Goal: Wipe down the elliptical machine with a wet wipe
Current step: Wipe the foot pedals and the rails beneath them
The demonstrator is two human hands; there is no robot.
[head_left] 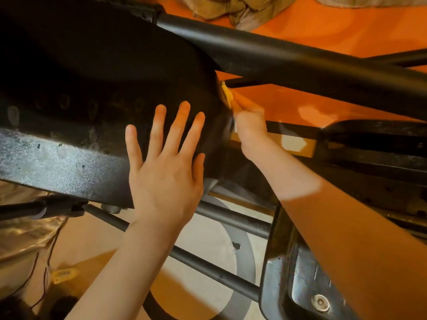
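On housing: left hand fingers spread flat | right hand pinches wipe (yellowish)

housing matt black plastic, maybe | tube smooth matt metal | pedal rough, speckled

I see an orange floor behind everything — a crumpled tan cloth lies on it at the top edge. Lower left, a shiny beige fabric sits near a small yellow tag on thin wires.
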